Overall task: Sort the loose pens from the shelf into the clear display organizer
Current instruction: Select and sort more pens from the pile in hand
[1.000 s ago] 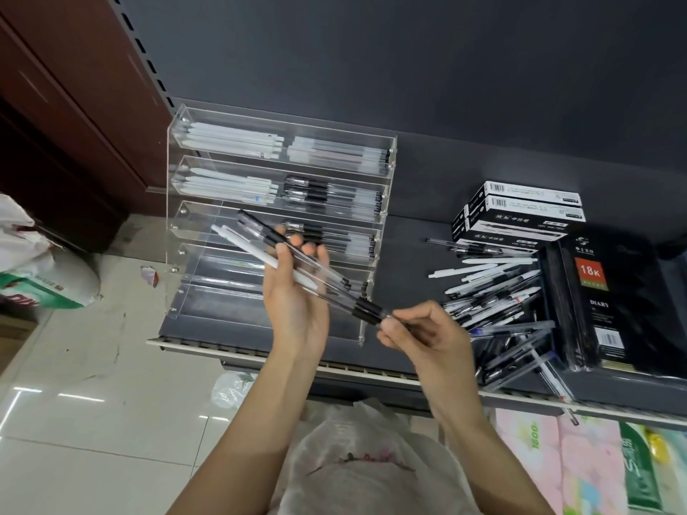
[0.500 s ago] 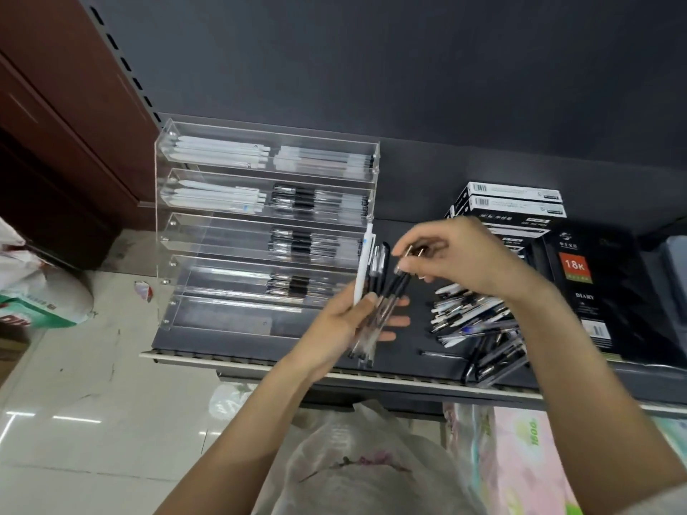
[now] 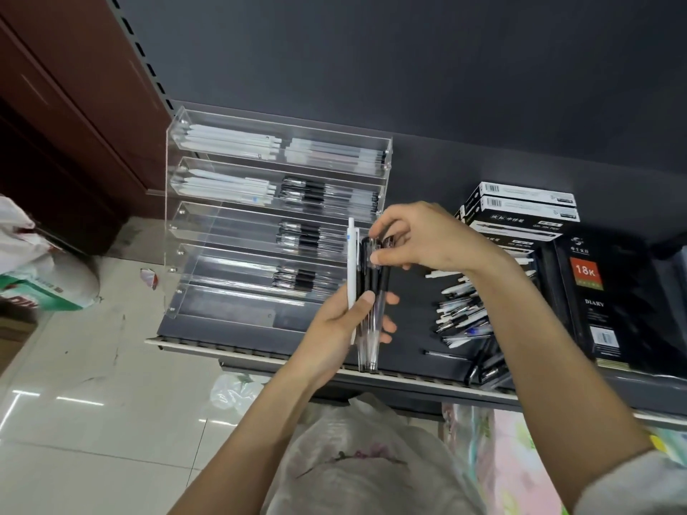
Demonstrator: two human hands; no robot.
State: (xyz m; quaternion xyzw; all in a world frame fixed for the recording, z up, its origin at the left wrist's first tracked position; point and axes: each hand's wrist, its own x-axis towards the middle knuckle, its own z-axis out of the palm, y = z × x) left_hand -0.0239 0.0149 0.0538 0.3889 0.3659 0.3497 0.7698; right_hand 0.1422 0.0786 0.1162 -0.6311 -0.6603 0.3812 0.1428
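The clear organizer [image 3: 277, 217] stands just left of both hands. The left hand [image 3: 340, 325] clamps an upright bundle of pens [image 3: 368, 310] (long axis vertical); the right hand [image 3: 416, 237], nearer the tops, pinches their caps from above.

Hidden, cropped and unreadable parts around the pen sorting

The right hand [image 3: 420, 239] covers the top ends of the pen bundle [image 3: 366, 291], while the left hand [image 3: 334, 328] hides part of the barrels, so the count is unclear; the loose pens [image 3: 461, 314] are motion-blurred and partly behind the right forearm; the small print on the pen boxes [image 3: 520, 206] is unreadable; the black diary [image 3: 602, 291] blurs toward the right; the bag [image 3: 37, 276] is cut off at the left edge
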